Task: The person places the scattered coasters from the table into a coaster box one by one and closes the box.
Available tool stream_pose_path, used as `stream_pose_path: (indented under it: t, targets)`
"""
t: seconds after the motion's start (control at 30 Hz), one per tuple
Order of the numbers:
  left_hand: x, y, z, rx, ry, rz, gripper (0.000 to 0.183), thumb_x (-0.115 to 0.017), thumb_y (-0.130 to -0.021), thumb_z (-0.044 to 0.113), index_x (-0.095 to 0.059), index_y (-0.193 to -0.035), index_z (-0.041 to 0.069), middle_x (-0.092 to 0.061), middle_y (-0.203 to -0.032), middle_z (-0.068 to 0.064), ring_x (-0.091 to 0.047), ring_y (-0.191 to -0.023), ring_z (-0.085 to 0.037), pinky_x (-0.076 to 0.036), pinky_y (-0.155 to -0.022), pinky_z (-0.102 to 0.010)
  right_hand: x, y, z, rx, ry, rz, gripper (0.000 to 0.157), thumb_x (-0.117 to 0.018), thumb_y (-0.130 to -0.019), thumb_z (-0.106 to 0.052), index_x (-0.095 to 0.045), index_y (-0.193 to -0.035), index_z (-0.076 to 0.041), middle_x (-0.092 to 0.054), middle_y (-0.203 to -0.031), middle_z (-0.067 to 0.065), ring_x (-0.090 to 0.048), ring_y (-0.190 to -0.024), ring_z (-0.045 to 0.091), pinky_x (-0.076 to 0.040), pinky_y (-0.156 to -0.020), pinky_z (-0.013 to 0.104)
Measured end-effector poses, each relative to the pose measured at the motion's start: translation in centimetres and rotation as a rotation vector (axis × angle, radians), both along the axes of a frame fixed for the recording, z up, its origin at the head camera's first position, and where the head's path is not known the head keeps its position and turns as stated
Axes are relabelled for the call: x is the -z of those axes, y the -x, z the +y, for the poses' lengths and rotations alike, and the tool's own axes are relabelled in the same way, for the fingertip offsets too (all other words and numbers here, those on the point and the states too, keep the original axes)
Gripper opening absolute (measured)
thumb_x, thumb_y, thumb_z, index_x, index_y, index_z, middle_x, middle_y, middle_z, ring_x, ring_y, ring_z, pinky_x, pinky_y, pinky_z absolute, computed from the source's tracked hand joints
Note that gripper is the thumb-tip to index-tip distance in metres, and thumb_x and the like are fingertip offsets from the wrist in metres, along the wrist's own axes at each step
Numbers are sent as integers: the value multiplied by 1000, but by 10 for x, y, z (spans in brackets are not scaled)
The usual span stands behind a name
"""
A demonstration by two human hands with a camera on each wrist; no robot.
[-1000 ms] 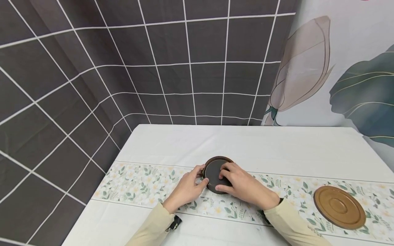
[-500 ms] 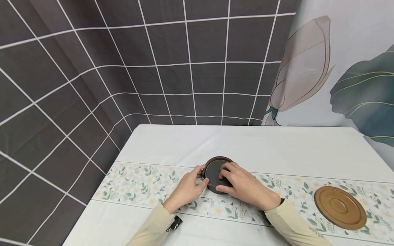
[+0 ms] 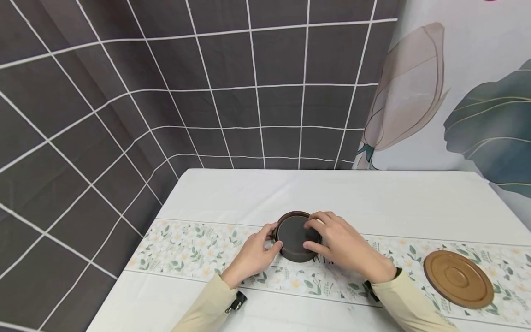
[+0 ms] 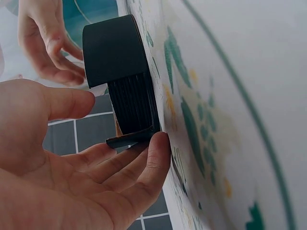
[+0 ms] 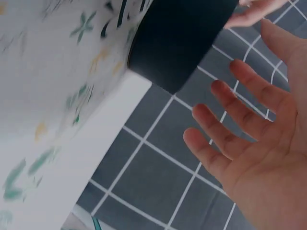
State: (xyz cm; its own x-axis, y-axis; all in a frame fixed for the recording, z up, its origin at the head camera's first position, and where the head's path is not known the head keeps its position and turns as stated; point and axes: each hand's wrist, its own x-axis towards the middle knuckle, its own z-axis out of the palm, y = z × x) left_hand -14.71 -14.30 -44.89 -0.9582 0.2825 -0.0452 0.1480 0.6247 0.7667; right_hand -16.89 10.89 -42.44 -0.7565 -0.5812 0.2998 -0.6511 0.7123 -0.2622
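A round dark coaster holder stands on the patterned band of the table, with a dark grey disc on top inside its rim. Through a notch in its side, the left wrist view shows the edges of a stack of thin dark coasters. My left hand holds the holder's left side, thumb near and fingers farther back; in the left wrist view, fingers touch its lower lip. My right hand hovers over the right rim with loosely bent fingers. The right wrist view shows those fingers spread, with nothing held, apart from the holder.
A larger brown round disc with ringed grooves lies flat on the table to the right. White cloth with a floral band covers the table. Dark tile-patterned cloth hangs behind and on the left.
My right hand has drawn back to the right from the dark disc's middle toward the rim, uncovering more of the top. The left hand and the holder have barely moved.
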Motion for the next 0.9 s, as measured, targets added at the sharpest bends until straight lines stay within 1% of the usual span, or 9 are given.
stream_pose_path:
  t: [0.2, 0.43, 0.53, 0.63, 0.73, 0.9]
  targets:
    - [1, -1, -2, 5, -19, -1, 51, -56, -105, 26, -46, -152, 7, -63, -135, -17, -59, -128, -34, -51, -103, -53, -8, -3, 20, 41, -4, 37, 42, -77, -92, -38, -68, -124, -13, -63, -128, 5, -61, -117, 29, -53, -94, 51]
    - [1, 0, -1, 18, -21, 5, 51, -57, -105, 26, -46, -151, 6, -63, -135, -17, -60, -128, -34, -51, -103, -53, -15, -10, 48, 86, -10, 81, 45, -78, -91, -37, -66, -127, -12, -64, -129, 9, -62, -118, 34, -52, -94, 57]
    - [1, 0, -1, 18, -25, 5, 51, -57, -105, 27, -46, -151, 6, -64, -135, -17, -60, -127, -35, -51, -102, -54, -17, -13, 60, 110, -16, 77, 47, -78, -91, -38, -66, -128, -12, -63, -130, 11, -61, -118, 36, -51, -94, 59]
    - [2, 0, -1, 16, -28, -1, 51, -57, -105, 26, -46, -151, 6, -63, -135, -16, -60, -128, -34, -51, -103, -54, -19, -16, 74, 139, -23, 70, 47, -78, -91, -38, -66, -128, -12, -62, -132, 11, -60, -119, 38, -49, -95, 61]
    - [2, 0, -1, 14, -28, -5, 51, -56, -106, 26, -46, -152, 7, -63, -136, -15, -60, -128, -33, -51, -103, -53, -20, -20, 90, 173, -29, 84, 47, -80, -89, -38, -67, -126, -12, -62, -131, 12, -60, -119, 39, -49, -93, 62]
    - [3, 1, -1, 9, -20, -2, 51, -56, -105, 27, -46, -152, 8, -64, -135, -14, -60, -126, -32, -51, -102, -53, -16, -25, 121, 264, -37, 61, 52, -82, -86, -41, -67, -126, -11, -60, -131, 16, -58, -116, 44, -47, -88, 64]
